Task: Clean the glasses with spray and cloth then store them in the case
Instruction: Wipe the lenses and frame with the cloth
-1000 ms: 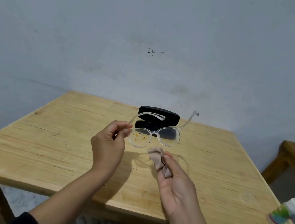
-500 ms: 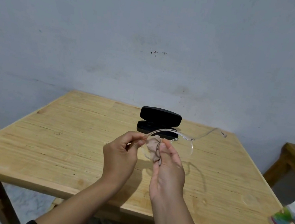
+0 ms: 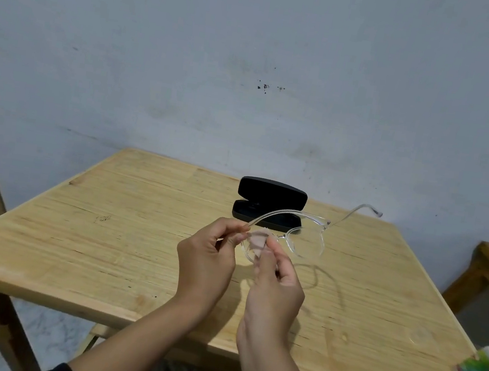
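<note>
Glasses [image 3: 298,240] are held above the table [image 3: 103,244] centre, pinched at one lens edge by the left hand [image 3: 207,262], while the cloth [image 3: 256,245] is pressed on that lens by the right hand [image 3: 275,293], mostly hiding it. Case [image 3: 270,204] is left open at 12 o'clock; spray bottle [image 3: 485,364] is cut off at 4 o'clock.

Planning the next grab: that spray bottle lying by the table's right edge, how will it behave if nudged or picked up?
The spray bottle lies on its side near the table corner, so a nudge could probably roll it off. It looks small and plastic, likely light and stiff in the hand. Its fill level can't be judged, so its weight is uncertain.
</note>
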`<state>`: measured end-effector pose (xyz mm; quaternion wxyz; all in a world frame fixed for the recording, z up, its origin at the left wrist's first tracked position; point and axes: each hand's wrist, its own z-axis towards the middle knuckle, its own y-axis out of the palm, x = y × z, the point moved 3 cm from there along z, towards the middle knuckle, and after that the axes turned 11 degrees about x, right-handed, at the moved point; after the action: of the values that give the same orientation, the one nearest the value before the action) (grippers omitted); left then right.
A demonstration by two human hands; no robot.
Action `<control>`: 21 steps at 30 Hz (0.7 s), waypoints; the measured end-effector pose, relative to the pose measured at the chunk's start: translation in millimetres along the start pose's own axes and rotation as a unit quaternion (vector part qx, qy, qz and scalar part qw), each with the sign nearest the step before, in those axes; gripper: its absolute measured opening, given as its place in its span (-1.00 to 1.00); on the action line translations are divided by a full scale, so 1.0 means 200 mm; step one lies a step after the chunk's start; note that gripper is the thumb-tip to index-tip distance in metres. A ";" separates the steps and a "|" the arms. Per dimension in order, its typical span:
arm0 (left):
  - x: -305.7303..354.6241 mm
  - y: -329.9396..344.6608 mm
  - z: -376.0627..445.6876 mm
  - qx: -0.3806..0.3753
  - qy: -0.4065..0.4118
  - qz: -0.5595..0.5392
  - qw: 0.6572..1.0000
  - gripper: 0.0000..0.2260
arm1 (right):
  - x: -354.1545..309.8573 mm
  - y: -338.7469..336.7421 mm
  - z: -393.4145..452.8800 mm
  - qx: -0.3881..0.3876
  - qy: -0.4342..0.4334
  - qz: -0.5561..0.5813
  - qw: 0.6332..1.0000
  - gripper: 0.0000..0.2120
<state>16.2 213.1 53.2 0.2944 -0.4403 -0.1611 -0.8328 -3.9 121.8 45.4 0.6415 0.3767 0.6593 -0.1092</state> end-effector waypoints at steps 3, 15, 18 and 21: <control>0.01 0.00 -0.01 -0.011 0.011 -0.006 1.000 -0.69 | 0.01 0.02 -0.01 0.000 0.021 0.035 0.999 -0.83; 0.00 -0.03 0.03 -0.033 0.005 -0.035 0.999 -0.71 | -0.02 0.02 0.03 -0.115 0.062 -0.023 0.991 -0.88; -0.02 -0.05 0.06 -0.032 -0.009 -0.032 0.999 -0.75 | -0.05 0.02 0.03 -0.180 0.058 -0.087 0.978 -0.91; -0.03 -0.07 0.07 -0.033 -0.017 -0.025 0.999 -0.72 | -0.08 0.00 0.05 -0.201 0.031 -0.134 0.970 -0.81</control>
<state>19.2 232.5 56.9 0.2560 -0.4599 -0.1495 -0.8370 1.3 109.2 58.7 0.6631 0.1516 0.7314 -0.0479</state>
